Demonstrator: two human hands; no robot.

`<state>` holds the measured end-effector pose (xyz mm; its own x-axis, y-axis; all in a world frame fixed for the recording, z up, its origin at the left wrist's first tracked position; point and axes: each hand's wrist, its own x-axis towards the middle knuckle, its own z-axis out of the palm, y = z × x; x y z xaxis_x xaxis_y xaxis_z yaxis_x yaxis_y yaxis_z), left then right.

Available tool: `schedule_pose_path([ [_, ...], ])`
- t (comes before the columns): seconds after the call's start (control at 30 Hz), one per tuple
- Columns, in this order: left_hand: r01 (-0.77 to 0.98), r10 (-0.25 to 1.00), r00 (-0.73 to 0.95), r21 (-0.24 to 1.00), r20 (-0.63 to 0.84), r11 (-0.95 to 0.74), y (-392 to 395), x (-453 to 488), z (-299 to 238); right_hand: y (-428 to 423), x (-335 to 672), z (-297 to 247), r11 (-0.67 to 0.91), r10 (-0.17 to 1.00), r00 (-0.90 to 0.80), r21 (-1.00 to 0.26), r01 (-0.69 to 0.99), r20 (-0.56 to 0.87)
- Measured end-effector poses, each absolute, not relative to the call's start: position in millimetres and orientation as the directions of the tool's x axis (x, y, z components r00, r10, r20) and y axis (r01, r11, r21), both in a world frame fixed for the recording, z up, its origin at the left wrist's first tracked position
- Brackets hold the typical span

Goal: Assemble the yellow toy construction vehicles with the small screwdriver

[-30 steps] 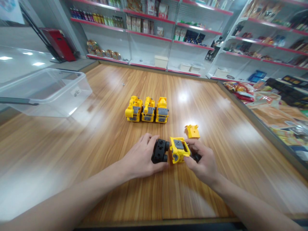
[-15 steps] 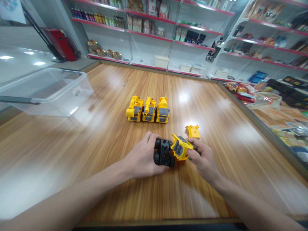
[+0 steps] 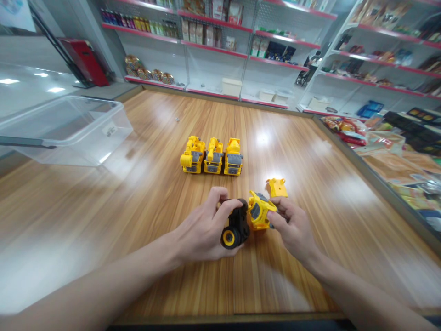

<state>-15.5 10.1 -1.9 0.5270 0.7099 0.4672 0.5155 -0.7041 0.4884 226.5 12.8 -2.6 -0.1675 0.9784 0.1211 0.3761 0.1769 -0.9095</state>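
Observation:
My left hand [image 3: 203, 225] is closed around a black toy truck chassis [image 3: 243, 225], tilted so that a wheel with a yellow hub faces me. In my right hand [image 3: 292, 225] is a yellow and grey toy truck cab [image 3: 260, 210], pinched between thumb and fingers. The cab and the chassis are close together; whether they touch I cannot tell. Just beyond my right hand a loose yellow toy part [image 3: 277, 187] lies on the table. Farther off, three yellow toy construction trucks [image 3: 213, 156] stand side by side, facing me.
A clear plastic bin [image 3: 69, 133] stands on the wooden table [image 3: 155, 193] at the left. A tiny shiny object [image 3: 177, 119] lies toward the back. Packaged goods [image 3: 389, 161] line the right side, and store shelves [image 3: 213, 50] rise behind.
My left hand has turned the chassis, so its wheel side now shows instead of its flat face. The cab has tilted slightly in my right hand.

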Motion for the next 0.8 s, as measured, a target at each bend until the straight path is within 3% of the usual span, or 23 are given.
schedule_pose_path([
  [0.13,0.453,0.638,0.593,0.451,0.492,-0.769,10.1,-19.3,-3.4,12.6,224.3,-2.8,0.157,0.967,-0.250,-0.880,0.449,0.044],
  [0.33,0.335,0.499,0.705,0.383,0.504,-0.861,12.2,-23.0,-5.1,14.9,223.6,-4.1,0.123,0.962,-0.272,-0.904,0.409,0.007],
  [0.57,0.166,0.388,0.699,0.391,0.601,-0.905,14.9,-23.0,-2.5,15.5,224.3,-2.1,0.105,0.961,-0.277,-0.937,0.333,0.009],
  [0.8,0.121,0.371,0.681,0.403,0.631,-0.907,15.1,-23.8,-2.1,12.7,222.5,0.2,0.102,0.965,-0.260,-0.956,0.276,0.028],
])
